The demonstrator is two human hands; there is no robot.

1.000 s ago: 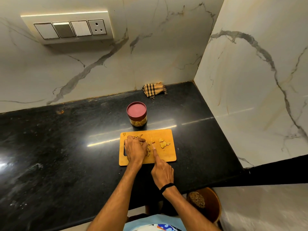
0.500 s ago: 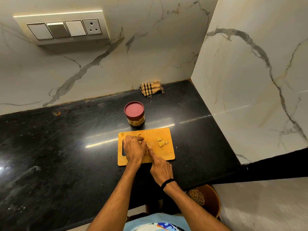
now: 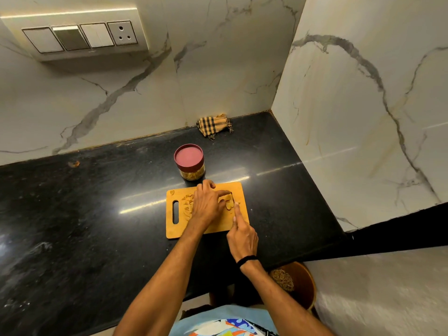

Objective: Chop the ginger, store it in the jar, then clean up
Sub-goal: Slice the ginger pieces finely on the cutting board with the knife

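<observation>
Left hand [image 3: 206,204] grips knobbly ginger [image 3: 229,202] on the rectangular wooden board [image 3: 177,229]. The right hand [image 3: 242,236], at its 5 o'clock, curls with forefinger straight, its grasp unreadable. At the board's 12 o'clock, a round clear jar [image 3: 190,163], red-lidded, holds yellowish pieces on the glossy black counter [image 3: 72,226].

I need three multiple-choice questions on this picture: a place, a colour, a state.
1. Where does the jar stand? A on the countertop, behind the cutting board; B on the cutting board; C on a shelf.
2. What colour is its lid? A green; B white; C dark red.
3. How is the jar? A on its side; B upright, lid on; C upright, lid off.
1 A: the countertop lies under it, beyond the cutting board. 2 C: its top shows dark red. 3 B: the lid covers its mouth.
</observation>
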